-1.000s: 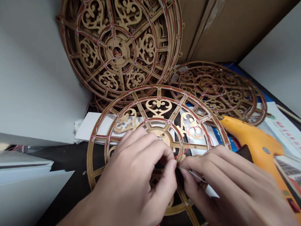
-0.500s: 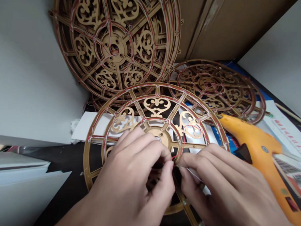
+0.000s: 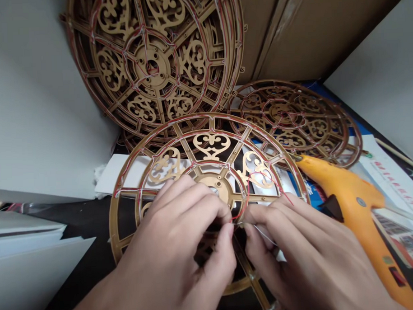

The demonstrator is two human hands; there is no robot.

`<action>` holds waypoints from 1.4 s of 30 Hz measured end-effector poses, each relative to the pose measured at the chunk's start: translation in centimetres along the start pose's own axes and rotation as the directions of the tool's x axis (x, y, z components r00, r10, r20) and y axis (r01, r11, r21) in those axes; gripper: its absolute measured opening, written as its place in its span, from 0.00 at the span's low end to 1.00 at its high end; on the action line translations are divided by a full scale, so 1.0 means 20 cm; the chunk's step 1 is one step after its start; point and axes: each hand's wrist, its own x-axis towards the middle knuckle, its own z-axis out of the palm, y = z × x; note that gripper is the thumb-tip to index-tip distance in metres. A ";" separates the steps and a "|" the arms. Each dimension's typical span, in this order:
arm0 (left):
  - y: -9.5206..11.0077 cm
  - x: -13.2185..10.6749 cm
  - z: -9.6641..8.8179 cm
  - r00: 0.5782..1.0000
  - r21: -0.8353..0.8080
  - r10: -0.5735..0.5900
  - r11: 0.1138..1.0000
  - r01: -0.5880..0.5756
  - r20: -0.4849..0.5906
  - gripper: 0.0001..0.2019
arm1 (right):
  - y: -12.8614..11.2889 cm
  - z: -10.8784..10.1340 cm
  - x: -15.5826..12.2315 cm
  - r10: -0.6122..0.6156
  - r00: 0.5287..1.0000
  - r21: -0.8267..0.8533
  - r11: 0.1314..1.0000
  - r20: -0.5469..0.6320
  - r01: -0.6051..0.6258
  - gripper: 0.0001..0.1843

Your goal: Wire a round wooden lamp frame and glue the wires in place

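Observation:
A gold round openwork frame (image 3: 212,117) stands tilted in front of me, with red and white wires along its rings and spokes. My left hand (image 3: 182,237) is over its left and middle part, thumb and forefinger pinched on a red wire (image 3: 242,208). Close beside it, my right hand (image 3: 297,242) has its thumb and forefinger pressed together on a thin white wire (image 3: 267,235). The two pinches are a small gap apart, below the frame's hub (image 3: 212,184). A loop of red wire rises over the heart-shaped scrollwork at right.
Stacked wired gold frames (image 3: 152,68) lean behind, with more frames (image 3: 286,116) lying at the back right. An orange glue gun (image 3: 350,190) lies at right on printed paper (image 3: 390,166). White panels (image 3: 33,238) are at left, a cardboard box (image 3: 290,34) behind.
The hands keep their pinches with only slight finger movement. The red wire between them now curves more, and a red end shows above my right hand. The whole view has shifted slightly.

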 end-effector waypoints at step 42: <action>-0.07 -0.05 -0.02 0.980 0.090 0.200 0.976 -0.199 0.001 0.05 | 0.15 -0.18 0.20 -0.335 0.884 0.020 0.937 0.327 0.348 0.08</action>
